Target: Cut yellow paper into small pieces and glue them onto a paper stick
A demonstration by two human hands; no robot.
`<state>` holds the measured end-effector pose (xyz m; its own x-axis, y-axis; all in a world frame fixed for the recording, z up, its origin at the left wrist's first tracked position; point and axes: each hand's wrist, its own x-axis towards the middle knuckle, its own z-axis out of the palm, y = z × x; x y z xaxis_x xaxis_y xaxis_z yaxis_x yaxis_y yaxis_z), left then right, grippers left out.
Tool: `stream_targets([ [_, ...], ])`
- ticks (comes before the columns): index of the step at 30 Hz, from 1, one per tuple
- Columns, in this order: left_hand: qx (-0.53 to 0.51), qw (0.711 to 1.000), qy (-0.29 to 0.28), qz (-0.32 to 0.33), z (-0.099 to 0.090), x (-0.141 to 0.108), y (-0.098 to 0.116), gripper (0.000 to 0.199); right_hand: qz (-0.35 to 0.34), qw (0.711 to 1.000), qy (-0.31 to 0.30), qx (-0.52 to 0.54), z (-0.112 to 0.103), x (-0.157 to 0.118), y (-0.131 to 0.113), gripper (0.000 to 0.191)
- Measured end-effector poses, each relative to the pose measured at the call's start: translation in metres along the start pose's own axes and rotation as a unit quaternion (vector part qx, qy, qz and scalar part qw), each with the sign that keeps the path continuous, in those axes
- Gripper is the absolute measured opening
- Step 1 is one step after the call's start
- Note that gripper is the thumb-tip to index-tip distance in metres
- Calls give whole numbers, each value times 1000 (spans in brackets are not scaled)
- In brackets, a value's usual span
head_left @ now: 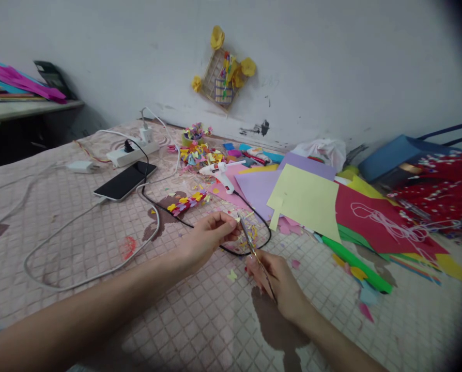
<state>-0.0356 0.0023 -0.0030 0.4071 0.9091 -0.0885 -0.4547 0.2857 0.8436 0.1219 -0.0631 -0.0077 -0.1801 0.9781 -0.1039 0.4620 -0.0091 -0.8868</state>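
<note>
My right hand is wrapped round a pair of scissors, whose blades point away from me and up to the left. My left hand is closed in a pinch on a small pale yellow paper piece, right by the scissor tips; its exact shape is too small to tell. On the quilted cover below lies a pale yellow paper butterfly. Thin paper snippets are scattered behind the blades. Farther back, a white glue gun rests on pink paper, its black cord looping around the snippets.
Sheets of pale yellow paper, purple paper and red paper spread to the right. A phone and a power strip with trailing cables lie left. Paper butterflies are heaped near the wall, below a hanging decoration.
</note>
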Motion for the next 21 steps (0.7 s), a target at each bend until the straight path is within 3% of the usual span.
stream_targets([
  [21,-17,1000,2,5,-1,1,-2,10,-5,1000,7,-7,0,1,5,39],
])
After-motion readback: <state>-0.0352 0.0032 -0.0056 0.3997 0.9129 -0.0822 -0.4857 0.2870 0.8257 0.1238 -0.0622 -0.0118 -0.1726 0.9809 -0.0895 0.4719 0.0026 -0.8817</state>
